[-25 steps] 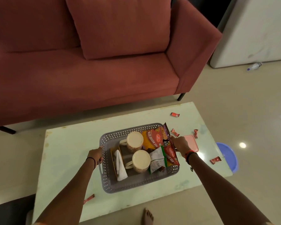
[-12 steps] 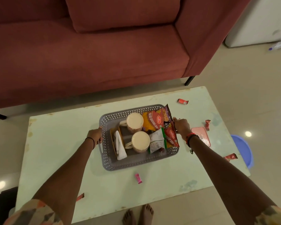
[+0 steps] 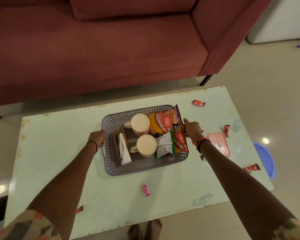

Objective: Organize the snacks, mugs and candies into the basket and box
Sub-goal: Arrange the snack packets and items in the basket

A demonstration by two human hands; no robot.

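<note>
**Both hands on the basket**

Your left grip is closing around the left rim of the grey basket, fingers curling over the edge by the handle slot. Your right grip is pressing against the basket's right side, index finger pointing away from you; the snack packets are hiding the fingers' hold, so you cannot tell whether it is clasping the rim or only resting there.

Between your two grips, the basket is sitting on the pale green tabletop. Two cream mugs are lying in its middle, a white folded cloth is leaning nearer your left grip, and red and orange snack packets are standing up just beside your right grip.

Just right of your right grip, a pink box is lying flat on the tabletop. Red candies are lying scattered beyond and to the right of that grip, and a pink candy is lying between your forearms, nearer you than the basket.
</note>
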